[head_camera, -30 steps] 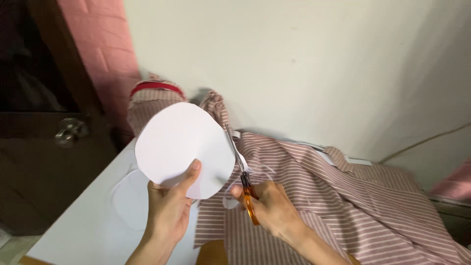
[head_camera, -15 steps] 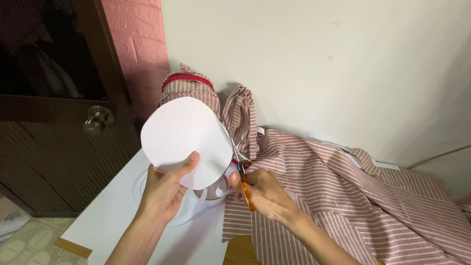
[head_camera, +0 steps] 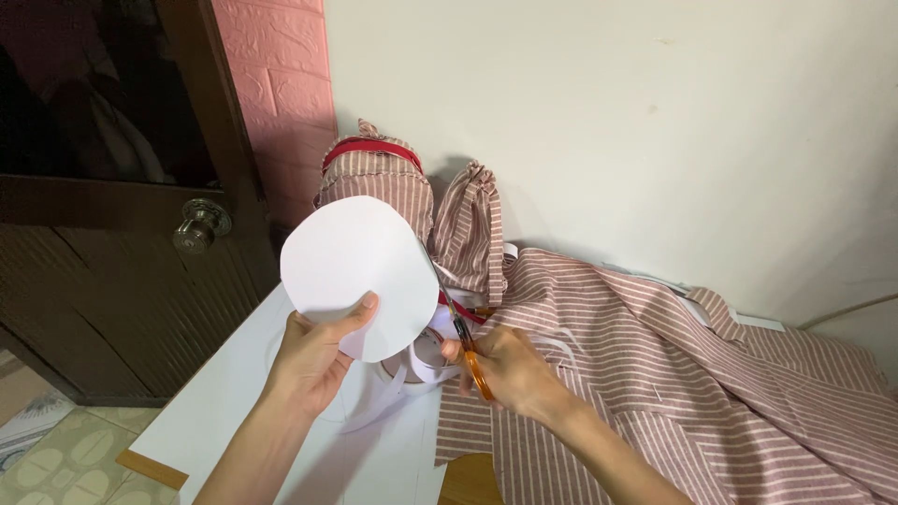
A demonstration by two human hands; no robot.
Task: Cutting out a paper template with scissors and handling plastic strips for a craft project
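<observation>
Clearly the step in hand is trimming: the person's left hand [head_camera: 313,360] holds a rounded white paper cutout [head_camera: 360,276] up above the counter [head_camera: 238,393], thumb pressed on its lower face and fingers behind, so the grip is closed on the paper's bottom edge. The right hand [head_camera: 510,369] is closed around the orange handles of a pair of scissors [head_camera: 458,332], whose blades point up along the cutout's right edge and look nearly shut, touching or just biting the paper there. A loose white paper strip [head_camera: 383,407] curls down from the cut toward the counter, below the cutout and between the two hands. Striped pink fabric [head_camera: 673,374] is heaped over the counter's right side and reaches under the right wrist, and a stuffed bag of the same striped cloth with a red band [head_camera: 374,173] stands at the far edge against the wall, with a smaller gathered pouch [head_camera: 472,234] just beside it. A dark wooden door with a round metal knob [head_camera: 201,224] stands beyond the counter's left edge. Judging by the outline, most of the round is cut; the next snip would call for turning the paper in the left grip so that uncut edge meets the blades.
</observation>
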